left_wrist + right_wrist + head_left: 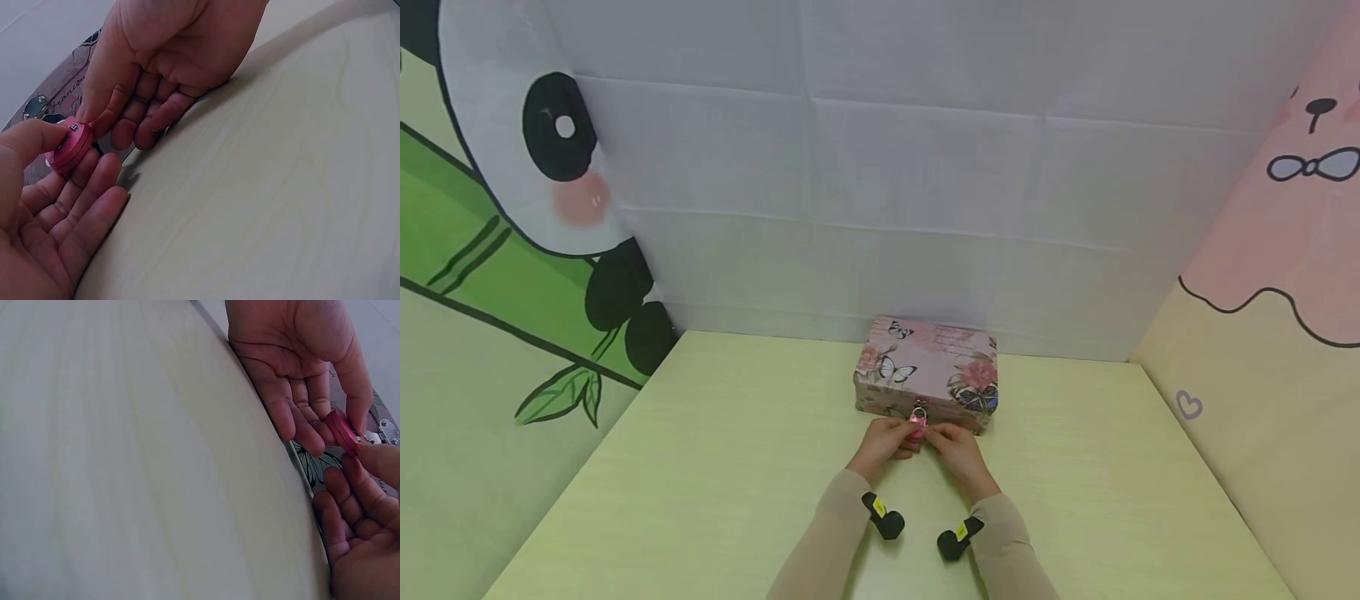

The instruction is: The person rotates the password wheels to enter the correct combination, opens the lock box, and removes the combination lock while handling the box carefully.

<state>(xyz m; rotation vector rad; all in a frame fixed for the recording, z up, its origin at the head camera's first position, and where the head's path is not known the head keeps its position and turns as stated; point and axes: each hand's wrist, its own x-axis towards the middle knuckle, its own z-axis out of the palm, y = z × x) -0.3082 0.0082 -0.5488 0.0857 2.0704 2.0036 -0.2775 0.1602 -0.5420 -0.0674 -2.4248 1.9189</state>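
Note:
A pink combination padlock (918,422) hangs by its shackle at the front clasp (387,431) of a floral box (928,354) with butterflies on its closed lid. My left hand (886,440) pinches the padlock body (70,147), thumb on the face with the number dials and fingers behind it. From the other side my right hand (957,452) pinches the lock's edge between thumb and index finger; its other fingers are loosely curled. In the right wrist view the padlock (344,432) is seen edge-on, and part of its dial face is hidden by a thumb.
The box stands on a pale wood-grain table (737,450), near a white cloth backdrop (880,167). Side panels with cartoon prints rise at left (512,250) and right (1262,333). Black wrist cameras are strapped over both beige sleeves (831,525).

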